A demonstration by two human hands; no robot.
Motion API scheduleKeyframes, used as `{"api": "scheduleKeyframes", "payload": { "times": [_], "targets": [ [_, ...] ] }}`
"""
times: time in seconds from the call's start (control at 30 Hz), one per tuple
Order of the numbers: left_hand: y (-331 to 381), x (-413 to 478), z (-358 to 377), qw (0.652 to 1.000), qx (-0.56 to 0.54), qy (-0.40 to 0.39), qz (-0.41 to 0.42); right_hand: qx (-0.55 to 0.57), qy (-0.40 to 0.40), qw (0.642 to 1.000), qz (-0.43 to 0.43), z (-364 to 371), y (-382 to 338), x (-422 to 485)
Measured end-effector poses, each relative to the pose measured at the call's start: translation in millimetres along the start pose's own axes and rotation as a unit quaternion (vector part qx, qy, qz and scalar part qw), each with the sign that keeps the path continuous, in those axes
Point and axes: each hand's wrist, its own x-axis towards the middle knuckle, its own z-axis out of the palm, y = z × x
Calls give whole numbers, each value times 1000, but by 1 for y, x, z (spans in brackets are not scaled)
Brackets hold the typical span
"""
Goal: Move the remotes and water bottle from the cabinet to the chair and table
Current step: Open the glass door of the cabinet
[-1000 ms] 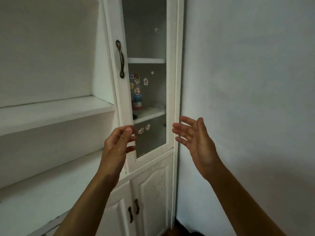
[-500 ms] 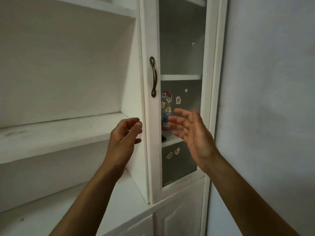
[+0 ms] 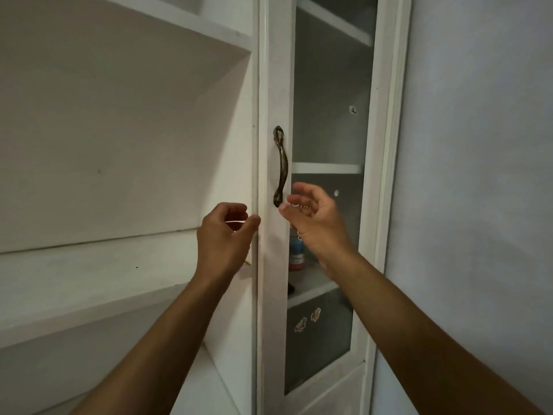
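A white cabinet has a closed glass door (image 3: 273,265) with a dark metal handle (image 3: 280,166). Behind the glass a water bottle (image 3: 296,254) with a blue and red label stands on a shelf, partly hidden by my right hand. A small dark object (image 3: 291,287) lies on the same shelf; I cannot tell if it is a remote. My right hand (image 3: 314,223) is just below and right of the handle, fingers apart, holding nothing. My left hand (image 3: 224,235) is loosely curled at the door's left edge, holding nothing.
Bare white open shelves (image 3: 89,274) fill the left side. A grey wall (image 3: 478,205) stands close on the right. Stickers (image 3: 308,319) are on the lower glass. Higher shelves (image 3: 326,167) behind the glass hold nothing I can see.
The view has moved closer and tilted upward. Both hands have risen toward the door: the right to just under the handle, the left to the door's left edge.
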Motion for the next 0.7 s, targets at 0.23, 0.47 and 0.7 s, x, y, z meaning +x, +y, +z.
{"api": "scheduleKeyframes", "payload": {
  "times": [0.23, 0.47, 0.7],
  "targets": [
    [-11, 28, 17, 995, 59, 71, 25, -6, 3, 1000, -10, 15, 9, 30],
    [-25, 32, 22, 994, 64, 81, 35, 11, 42, 998, -51, 20, 21, 53],
    [-24, 32, 29, 990, 93, 86, 66, -55, 90, 988, -109, 24, 20, 63]
  ]
}}
